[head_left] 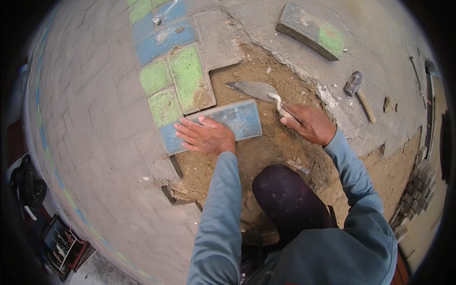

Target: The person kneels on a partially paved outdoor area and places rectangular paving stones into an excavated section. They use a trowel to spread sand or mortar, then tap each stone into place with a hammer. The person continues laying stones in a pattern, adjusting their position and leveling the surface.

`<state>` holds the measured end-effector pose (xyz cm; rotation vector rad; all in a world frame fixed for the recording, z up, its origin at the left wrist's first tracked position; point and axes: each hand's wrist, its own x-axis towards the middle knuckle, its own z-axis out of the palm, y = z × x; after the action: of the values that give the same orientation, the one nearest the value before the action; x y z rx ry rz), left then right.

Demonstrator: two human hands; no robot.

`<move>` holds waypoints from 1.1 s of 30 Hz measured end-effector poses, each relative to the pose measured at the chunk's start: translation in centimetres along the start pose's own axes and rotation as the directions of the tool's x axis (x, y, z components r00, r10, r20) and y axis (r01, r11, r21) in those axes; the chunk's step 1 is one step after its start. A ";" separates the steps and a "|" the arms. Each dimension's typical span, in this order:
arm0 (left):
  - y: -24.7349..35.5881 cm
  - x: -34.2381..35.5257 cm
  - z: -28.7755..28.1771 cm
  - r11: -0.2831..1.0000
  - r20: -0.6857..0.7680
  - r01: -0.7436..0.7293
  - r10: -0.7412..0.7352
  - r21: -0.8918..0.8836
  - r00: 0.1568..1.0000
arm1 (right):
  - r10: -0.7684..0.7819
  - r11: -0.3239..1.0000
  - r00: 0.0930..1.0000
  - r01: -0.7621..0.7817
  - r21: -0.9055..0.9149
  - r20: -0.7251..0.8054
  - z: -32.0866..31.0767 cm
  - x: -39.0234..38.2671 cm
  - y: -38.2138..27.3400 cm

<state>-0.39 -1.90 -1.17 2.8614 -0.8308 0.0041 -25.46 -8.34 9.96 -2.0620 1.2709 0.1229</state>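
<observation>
My left hand (pixel 206 136) lies flat with its fingers stretched over a blue-painted paving block (pixel 245 119), which sits at the edge of the laid pavers. My right hand (pixel 311 124) is closed round the handle of a pointing trowel (pixel 254 89). The trowel's metal blade points left, over bare brown sand (pixel 242 71) just beyond the block. Green-painted pavers (pixel 190 76) adjoin the block's far side. Whether the block rests fully level cannot be made out.
A loose paver with a green end (pixel 311 31) lies on the concrete at the far right. Nearer stands a hammer (pixel 359 95) on its side, with a thin metal rod (pixel 418 80) beyond it. Stacked pavers (pixel 415 190) line the right edge. My knee (pixel 285 199) is over the sand.
</observation>
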 end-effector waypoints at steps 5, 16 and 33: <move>0.4 -0.1 -0.6 0.999 0.024 -0.039 0.039 -0.009 0.999 | -0.153 0.879 0.977 0.203 -0.432 0.150 -6.3 5.5 0.5; 0.3 0.4 -1.0 1.000 0.010 -0.009 0.009 0.010 1.000 | -0.075 0.937 0.996 0.051 -0.346 -0.056 -3.5 1.9 -0.6; -0.2 -0.1 -0.5 0.998 -0.018 -0.046 0.045 -0.039 0.999 | -0.018 0.946 0.985 -0.039 -0.323 -0.173 -0.2 -3.8 -0.4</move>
<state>-0.40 -1.61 -0.69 2.8010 -0.8822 0.0170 -27.15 -5.55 11.92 -2.3912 1.4469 0.1704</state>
